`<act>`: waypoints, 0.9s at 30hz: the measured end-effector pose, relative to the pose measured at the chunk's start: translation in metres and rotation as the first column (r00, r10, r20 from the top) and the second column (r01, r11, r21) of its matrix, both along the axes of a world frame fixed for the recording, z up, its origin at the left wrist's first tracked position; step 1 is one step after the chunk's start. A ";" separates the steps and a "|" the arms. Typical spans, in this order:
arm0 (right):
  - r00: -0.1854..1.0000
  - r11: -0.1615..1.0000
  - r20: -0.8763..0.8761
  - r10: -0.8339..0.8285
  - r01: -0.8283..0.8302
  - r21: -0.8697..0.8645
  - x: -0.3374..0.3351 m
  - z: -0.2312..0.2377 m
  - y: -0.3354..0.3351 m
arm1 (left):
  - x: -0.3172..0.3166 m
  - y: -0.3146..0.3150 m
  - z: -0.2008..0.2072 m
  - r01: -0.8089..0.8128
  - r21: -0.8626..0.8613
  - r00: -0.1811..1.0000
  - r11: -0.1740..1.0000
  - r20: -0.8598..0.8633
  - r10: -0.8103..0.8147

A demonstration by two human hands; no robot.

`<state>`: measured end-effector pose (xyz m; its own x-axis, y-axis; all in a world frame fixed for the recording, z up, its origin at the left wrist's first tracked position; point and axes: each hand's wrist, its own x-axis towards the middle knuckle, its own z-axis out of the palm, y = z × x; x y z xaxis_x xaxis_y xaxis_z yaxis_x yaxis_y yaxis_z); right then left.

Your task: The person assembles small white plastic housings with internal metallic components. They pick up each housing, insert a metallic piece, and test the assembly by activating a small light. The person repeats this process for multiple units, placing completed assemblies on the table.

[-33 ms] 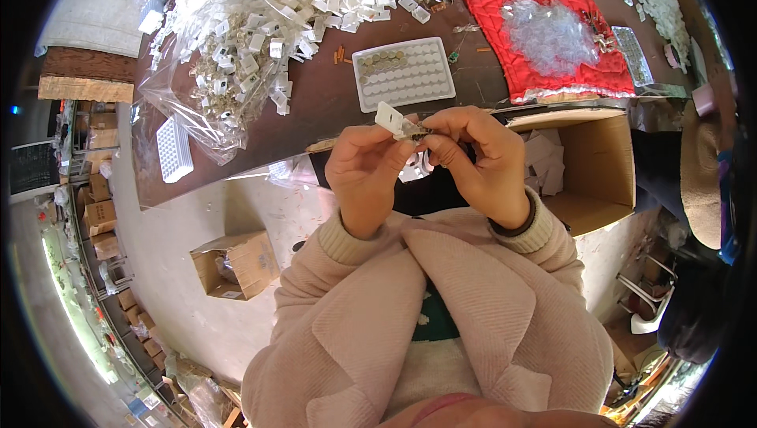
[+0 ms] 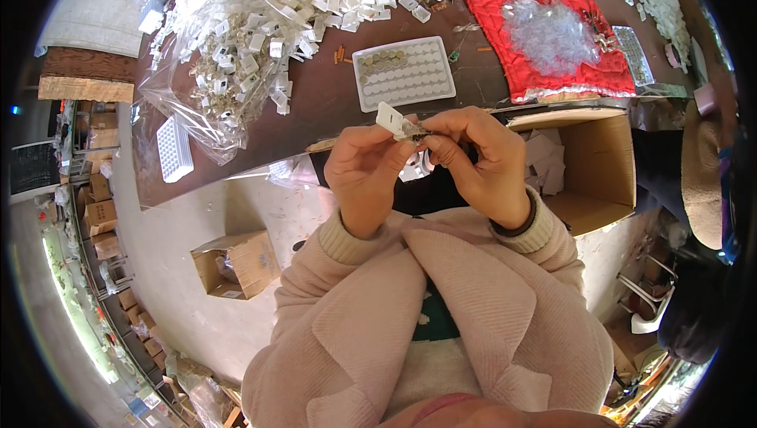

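Two hands are working close together above the near edge of the brown table [image 2: 331, 105]. The left hand [image 2: 364, 180] is pinching one small white plastic tab [image 2: 389, 119] between closed fingertips, and the right hand [image 2: 482, 164] is closing its fingers on a tiny dark metal piece [image 2: 416, 132] touching that tab. The small piece is mostly hiding behind the fingers. Far of them one white moulded tray [image 2: 404, 73] is lying, one red quilted cloth [image 2: 552, 46] to the right, one open cardboard box [image 2: 587, 164] just right of the hands
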<state>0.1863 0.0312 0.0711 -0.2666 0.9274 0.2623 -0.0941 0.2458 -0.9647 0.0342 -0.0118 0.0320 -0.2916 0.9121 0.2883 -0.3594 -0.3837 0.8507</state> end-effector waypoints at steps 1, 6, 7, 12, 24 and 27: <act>0.994 0.994 0.110 -0.028 0.017 0.103 0.001 0.000 0.001 | 0.000 0.000 -0.002 0.002 0.009 1.000 1.000 0.017 -0.002; 0.993 0.987 -0.082 0.080 -0.091 -0.132 0.003 -0.001 0.002 | -0.004 0.001 -0.006 0.057 0.104 0.998 0.993 0.011 -0.059; 0.991 0.981 -0.099 0.092 -0.107 -0.159 0.002 -0.001 0.001 | -0.004 0.001 -0.007 0.043 0.100 0.999 0.994 -0.011 -0.042; 0.986 0.962 -0.075 0.147 -0.160 -0.219 0.004 0.002 0.000 | -0.005 -0.002 -0.008 -0.001 0.103 0.997 0.995 -0.073 0.008; 0.980 0.979 -0.150 0.130 -0.150 -0.135 -0.008 -0.009 -0.007 | 0.003 -0.002 -0.014 -0.087 0.108 0.995 0.990 0.063 0.080; 0.981 0.983 -0.170 0.094 -0.119 -0.143 -0.015 -0.013 -0.009 | 0.010 -0.001 -0.013 -0.127 0.134 0.991 0.983 0.046 0.122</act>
<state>0.1717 0.0223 0.0580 -0.3316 0.9282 0.1686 -0.2702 0.0777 -0.9597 0.0442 -0.0127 0.0189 -0.4133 0.8208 0.3942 -0.3321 -0.5390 0.7741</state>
